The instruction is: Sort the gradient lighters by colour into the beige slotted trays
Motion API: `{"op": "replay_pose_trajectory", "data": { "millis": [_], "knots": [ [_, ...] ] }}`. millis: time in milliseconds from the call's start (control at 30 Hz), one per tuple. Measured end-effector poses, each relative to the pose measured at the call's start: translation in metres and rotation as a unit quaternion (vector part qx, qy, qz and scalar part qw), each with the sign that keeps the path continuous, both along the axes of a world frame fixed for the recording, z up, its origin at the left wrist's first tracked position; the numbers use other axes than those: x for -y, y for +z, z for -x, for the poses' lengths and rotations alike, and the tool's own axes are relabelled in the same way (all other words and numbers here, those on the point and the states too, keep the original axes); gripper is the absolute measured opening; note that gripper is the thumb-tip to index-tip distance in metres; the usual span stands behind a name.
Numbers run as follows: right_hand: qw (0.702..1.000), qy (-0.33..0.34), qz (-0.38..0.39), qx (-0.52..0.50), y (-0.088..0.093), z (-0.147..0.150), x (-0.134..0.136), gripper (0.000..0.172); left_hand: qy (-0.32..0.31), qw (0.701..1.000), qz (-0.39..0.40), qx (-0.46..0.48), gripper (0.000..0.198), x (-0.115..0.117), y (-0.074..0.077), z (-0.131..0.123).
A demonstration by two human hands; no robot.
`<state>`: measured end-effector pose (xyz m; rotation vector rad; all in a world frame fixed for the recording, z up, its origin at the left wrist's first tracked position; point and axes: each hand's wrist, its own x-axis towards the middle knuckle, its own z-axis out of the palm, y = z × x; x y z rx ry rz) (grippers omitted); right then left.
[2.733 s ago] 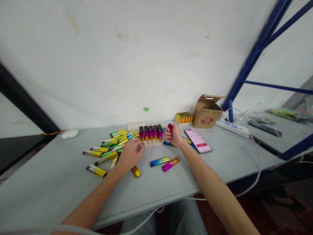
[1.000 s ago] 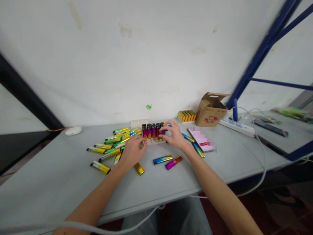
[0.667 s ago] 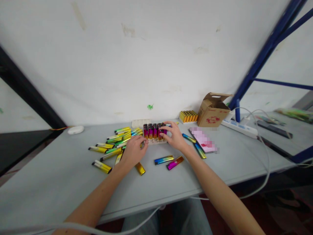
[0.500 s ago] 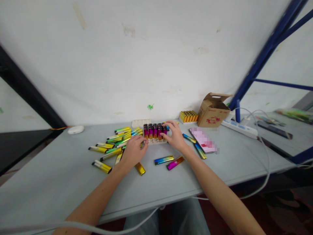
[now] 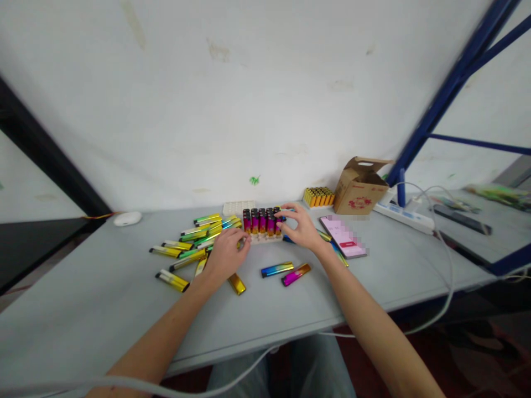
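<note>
A pale tray (image 5: 265, 239) on the grey table (image 5: 103, 309) holds several upright magenta-and-gold lighters (image 5: 260, 221). My right hand (image 5: 301, 228) sits at the tray's right end, fingers spread and touching the lighters' tops. My left hand (image 5: 225, 255) rests on the table at the tray's left front corner, fingers curled against it. A pile of yellow and green lighters (image 5: 194, 240) lies to the left. A blue-gold lighter (image 5: 274, 270), a magenta lighter (image 5: 296, 274) and a gold one (image 5: 237, 284) lie loose in front.
A phone (image 5: 342, 236) with a pink screen lies right of my right hand. Behind stand a tray of yellow lighters (image 5: 317, 197), an open cardboard box (image 5: 359, 188), an empty white tray (image 5: 237, 207) and a power strip (image 5: 404, 216) with cables. A white oval object (image 5: 127, 218) lies far left.
My right hand earlier held one magenta lighter upright beside the tray; now that lighter stands among the others and the hand rests open on their tops. My left hand has stayed by the tray.
</note>
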<state>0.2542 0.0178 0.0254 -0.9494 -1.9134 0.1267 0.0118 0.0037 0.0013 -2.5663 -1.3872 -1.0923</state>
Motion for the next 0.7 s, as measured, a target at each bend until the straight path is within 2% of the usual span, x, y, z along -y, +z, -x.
{"op": "replay_pose_trajectory", "data": {
  "millis": [100,167,233,300,400,567,700],
  "knots": [
    [0.998,0.015,-0.010,-0.055,0.007,0.001,0.016,0.022,0.000,1.000,0.009,-0.003,0.021,0.000,0.000,0.000],
    [0.997,0.038,0.000,-0.060,0.012,-0.001,0.036,0.015,-0.001,1.000,0.014,-0.002,0.022,0.000,0.000,0.000],
    [0.995,0.090,0.034,-0.006,0.013,-0.005,0.060,0.010,-0.002,1.000,0.016,-0.002,0.021,0.001,0.000,-0.001],
    [0.986,0.122,0.077,0.087,0.012,-0.009,0.083,0.013,-0.006,1.000,0.013,-0.002,0.020,0.002,0.001,-0.002],
    [0.960,0.133,0.120,0.214,0.007,-0.014,0.104,0.017,-0.006,1.000,0.000,-0.006,0.019,0.004,0.003,-0.003],
    [0.953,0.090,0.101,0.272,0.001,-0.016,0.108,0.021,0.009,0.999,-0.032,-0.027,0.021,0.004,0.002,-0.002],
    [0.964,0.095,0.093,0.231,0.004,-0.018,0.102,0.023,0.008,0.999,-0.027,-0.027,0.022,0.002,-0.001,-0.001]
  ]
}}
